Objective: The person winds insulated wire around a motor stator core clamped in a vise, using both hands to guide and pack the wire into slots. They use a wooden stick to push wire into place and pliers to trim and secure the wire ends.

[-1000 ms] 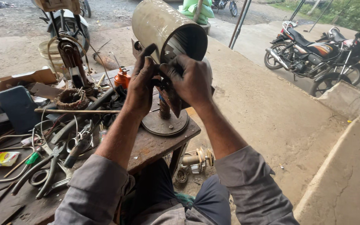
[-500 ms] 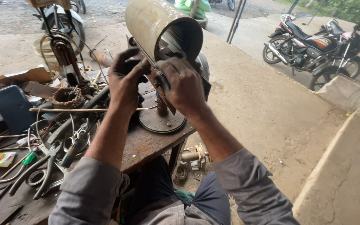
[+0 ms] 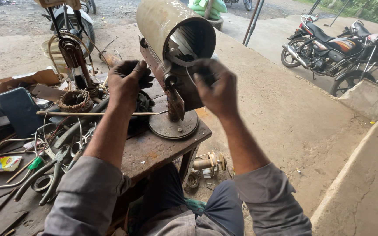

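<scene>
Wide concrete floor (image 3: 285, 113) right of work area, open and bare out to parked motorcycles (image 3: 342, 48) at far right; raised concrete ledge (image 3: 368, 175) closing in lower right corner. Worn wooden counter (image 3: 154, 150) at left, near corner jutting toward seated legs, right edge dropping straight to floor. Large rusty metal cylinder (image 3: 162, 22) tilted on stand at counter's right end, open mouth facing camera, slotted inner wall visible; round base plate (image 3: 173, 124) flush with counter edge, little spare margin there. Left half of counter crowded: blue case (image 3: 18, 111), cardboard box (image 3: 27, 78), woven coil (image 3: 74, 100), long thin rod (image 3: 97, 113) lying crosswise, pliers and shears (image 3: 51, 168) near front edge. Small spool-like part (image 3: 208, 164) on floor below counter corner. Left hand (image 3: 127, 83) curled shut, just left of cylinder by stand bracket; contents of grip not discernible. Right hand (image 3: 215, 87) raised at cylinder mouth, fingertips pinched on thin wire (image 3: 190, 72) looping toward opening. Clear air right of right hand.
</scene>
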A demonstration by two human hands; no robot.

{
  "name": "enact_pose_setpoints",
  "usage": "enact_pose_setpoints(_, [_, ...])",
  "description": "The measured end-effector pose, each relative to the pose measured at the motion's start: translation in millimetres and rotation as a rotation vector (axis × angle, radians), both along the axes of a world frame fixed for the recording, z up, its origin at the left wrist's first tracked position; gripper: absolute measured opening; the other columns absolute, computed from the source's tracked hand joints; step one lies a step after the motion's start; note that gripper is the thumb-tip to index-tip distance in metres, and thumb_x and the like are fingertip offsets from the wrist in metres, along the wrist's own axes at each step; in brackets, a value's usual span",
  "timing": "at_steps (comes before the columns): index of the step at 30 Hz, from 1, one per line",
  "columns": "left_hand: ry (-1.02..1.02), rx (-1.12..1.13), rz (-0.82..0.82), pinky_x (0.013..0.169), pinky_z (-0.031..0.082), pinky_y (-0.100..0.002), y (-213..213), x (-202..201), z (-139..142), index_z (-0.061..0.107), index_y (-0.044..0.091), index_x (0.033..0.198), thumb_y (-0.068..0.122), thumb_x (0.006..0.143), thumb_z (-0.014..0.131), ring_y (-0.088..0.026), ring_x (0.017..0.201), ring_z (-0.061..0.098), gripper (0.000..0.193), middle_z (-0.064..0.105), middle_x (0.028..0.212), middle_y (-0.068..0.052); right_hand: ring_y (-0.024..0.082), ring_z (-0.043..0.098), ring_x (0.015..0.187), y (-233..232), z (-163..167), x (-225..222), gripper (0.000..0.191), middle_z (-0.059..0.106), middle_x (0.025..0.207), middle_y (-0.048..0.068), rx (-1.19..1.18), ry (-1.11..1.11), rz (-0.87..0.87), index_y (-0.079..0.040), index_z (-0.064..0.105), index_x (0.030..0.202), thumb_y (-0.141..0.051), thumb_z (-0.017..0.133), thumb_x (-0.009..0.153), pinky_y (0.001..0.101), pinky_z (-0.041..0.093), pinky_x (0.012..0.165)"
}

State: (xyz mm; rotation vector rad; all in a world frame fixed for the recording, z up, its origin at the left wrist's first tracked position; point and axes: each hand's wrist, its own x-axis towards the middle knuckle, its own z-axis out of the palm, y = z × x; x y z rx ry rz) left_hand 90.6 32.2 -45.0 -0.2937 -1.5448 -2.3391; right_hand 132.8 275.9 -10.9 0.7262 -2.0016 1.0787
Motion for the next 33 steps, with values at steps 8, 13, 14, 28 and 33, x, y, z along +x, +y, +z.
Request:
enact_pose_setpoints(8, [0.502,-0.512,0.471,0.09,0.067,-0.042,30,22,22,0.049,0.009,0.139,0.035,0.096,0.085,-0.032,0.121,0.065,0.062,0.063,0.13,-0.02,0.029,0.073,0.101,15,13,-13,0.03,0.073,0.114,0.016,0.291,0.124,-0.149,-0.001,0.07,0.117,-0.02,0.078,0.095,0.042,0.061,0.089])
enact_pose_setpoints(13, [0.54,-0.848,0.656,0.101,0.057,-0.049,49,-5,54,0.04,0.001,0.149,0.034,0.089,0.092,-0.041,0.122,0.064,0.086,0.06,0.134,-0.03,0.038,0.068,0.108,-7,7,4,0.04,0.067,0.132,0.016,0.529,0.277,-0.28,-0.004,0.068,0.129,-0.012,0.071,0.09,0.0468,0.057,0.096])
enact_pose_setpoints(14, [0.466,-0.898,0.629,0.098,0.059,-0.047,51,-12,55,0.041,0.002,0.15,0.034,0.087,0.094,-0.04,0.118,0.066,0.088,0.063,0.132,-0.029,0.038,0.068,0.106,-10,5,6,0.043,0.067,0.134,0.016,0.526,0.291,-0.296,-0.005,0.068,0.131,-0.01,0.07,0.089,0.0462,0.057,0.094])
enact_pose_setpoints(28, [0.272,-0.707,0.268,0.1,0.059,-0.033,4,-33,39,0.052,0.007,0.147,0.02,0.085,0.094,-0.022,0.123,0.069,0.076,0.068,0.136,-0.012,0.028,0.071,0.102,-70,-14,-2,0.018,0.056,0.146,0.021,0.608,-0.02,-0.397,-0.003,0.073,0.111,-0.008,0.059,0.101,0.0329,0.065,0.078])
enact_pose_setpoints(33, [0.215,-0.78,0.431,0.099,0.059,-0.032,25,-26,36,0.061,0.01,0.137,0.029,0.086,0.096,-0.019,0.116,0.073,0.064,0.074,0.127,-0.008,0.037,0.066,0.112,-58,-11,-8,0.033,0.064,0.124,0.02,0.424,0.31,-0.545,0.005,0.07,0.117,-0.006,0.064,0.086,0.0357,0.064,0.076])
